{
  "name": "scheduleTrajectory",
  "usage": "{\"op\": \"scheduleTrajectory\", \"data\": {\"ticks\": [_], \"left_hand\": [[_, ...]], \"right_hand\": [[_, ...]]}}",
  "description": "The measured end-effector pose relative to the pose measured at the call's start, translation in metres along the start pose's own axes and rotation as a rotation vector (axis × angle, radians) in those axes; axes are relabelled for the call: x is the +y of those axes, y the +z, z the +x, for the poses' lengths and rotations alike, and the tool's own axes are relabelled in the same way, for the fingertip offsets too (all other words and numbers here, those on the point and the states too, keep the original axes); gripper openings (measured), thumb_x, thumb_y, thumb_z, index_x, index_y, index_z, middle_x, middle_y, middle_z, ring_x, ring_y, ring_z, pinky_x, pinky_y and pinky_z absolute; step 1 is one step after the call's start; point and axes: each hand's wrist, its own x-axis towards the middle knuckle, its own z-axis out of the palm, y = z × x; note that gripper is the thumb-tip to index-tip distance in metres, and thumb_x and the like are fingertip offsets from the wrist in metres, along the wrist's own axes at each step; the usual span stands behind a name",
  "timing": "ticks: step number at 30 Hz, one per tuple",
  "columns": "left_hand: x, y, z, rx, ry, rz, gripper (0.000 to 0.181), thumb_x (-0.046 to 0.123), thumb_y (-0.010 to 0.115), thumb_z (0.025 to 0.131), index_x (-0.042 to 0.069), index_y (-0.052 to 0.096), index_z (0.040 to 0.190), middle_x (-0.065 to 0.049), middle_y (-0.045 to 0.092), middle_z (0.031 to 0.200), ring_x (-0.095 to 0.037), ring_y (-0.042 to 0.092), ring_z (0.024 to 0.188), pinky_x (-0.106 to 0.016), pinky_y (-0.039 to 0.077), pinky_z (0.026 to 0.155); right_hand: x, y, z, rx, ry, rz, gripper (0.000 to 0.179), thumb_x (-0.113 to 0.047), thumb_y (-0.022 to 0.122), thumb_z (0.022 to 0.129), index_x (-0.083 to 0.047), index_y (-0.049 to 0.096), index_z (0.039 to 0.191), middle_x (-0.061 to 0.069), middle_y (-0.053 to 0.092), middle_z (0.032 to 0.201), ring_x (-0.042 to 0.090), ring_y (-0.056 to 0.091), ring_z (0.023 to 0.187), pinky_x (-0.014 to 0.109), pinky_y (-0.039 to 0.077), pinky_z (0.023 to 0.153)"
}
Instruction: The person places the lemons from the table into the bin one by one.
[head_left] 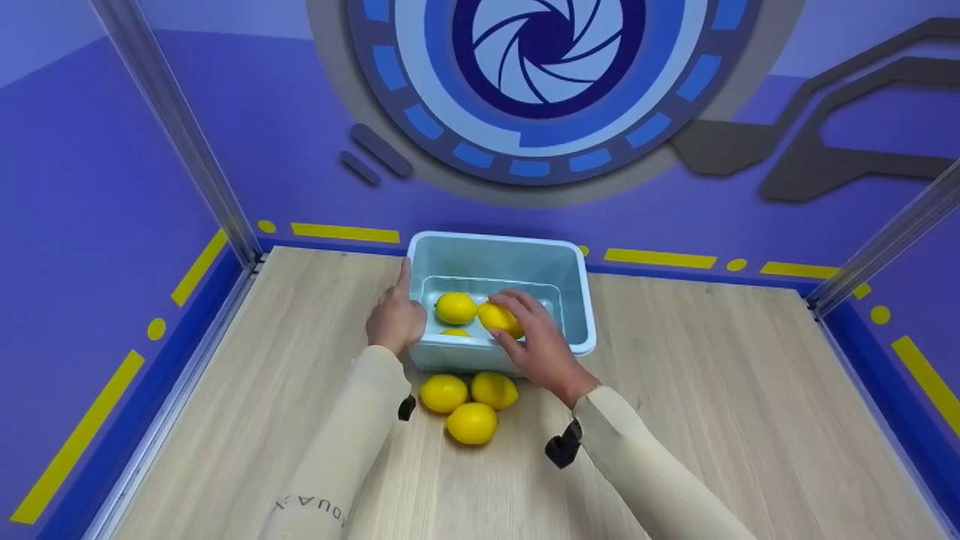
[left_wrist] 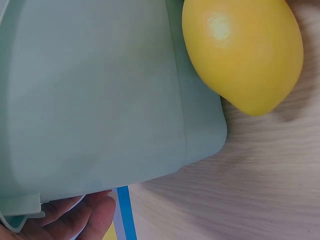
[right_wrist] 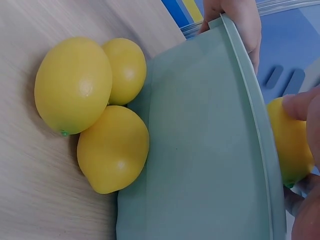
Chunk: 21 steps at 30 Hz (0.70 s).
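Note:
My right hand [head_left: 541, 346] holds a yellow lemon [head_left: 499, 319] between thumb and fingers, inside the opening of a pale blue-green plastic bin [head_left: 502, 352]. In the right wrist view that lemon [right_wrist: 290, 142] shows just past the bin's rim. At the bin's left side my left hand [head_left: 396, 319] grips the rim, index finger stretched along it; its other fingers [left_wrist: 95, 215] show against the outer wall in the left wrist view. A second lemon [head_left: 455, 308] lies in the bin, and another [head_left: 455, 332] is mostly hidden behind the front wall.
Three more lemons [head_left: 472, 424] sit clustered on the wooden tabletop [head_left: 675, 420], right in front of the bin. Behind the bin rises a blue-purple printed wall [head_left: 300, 135], with side panels and metal posts [head_left: 180, 135] at the corners.

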Motion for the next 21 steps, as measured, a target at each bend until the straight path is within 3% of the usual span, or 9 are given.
{"op": "scheduleTrajectory", "data": {"ticks": [7,21], "left_hand": [[0.0002,-0.0017,-0.0007,-0.009,0.004,0.007,0.074,0.014,0.043,0.094,0.027,0.006,0.157,-0.019,0.058,0.127,-0.036,0.060,0.104,-0.050,0.049,0.093],[0.0005,-0.0002,0.0009,-0.014,-0.018,-0.001,0.075,0.014,0.043,0.094,0.029,0.006,0.157,-0.017,0.056,0.132,-0.034,0.058,0.111,-0.051,0.046,0.099]], "right_hand": [[0.0059,0.0006,0.0005,-0.035,0.035,-0.001,0.046,-0.023,0.062,0.094,-0.025,0.051,0.139,-0.001,0.047,0.142,0.021,0.048,0.126,0.041,0.041,0.109],[0.0075,-0.0022,0.0095,-0.155,0.147,-0.023,0.039,-0.032,0.058,0.096,-0.024,0.057,0.134,0.003,0.053,0.137,0.024,0.052,0.123,0.045,0.040,0.109]]}}
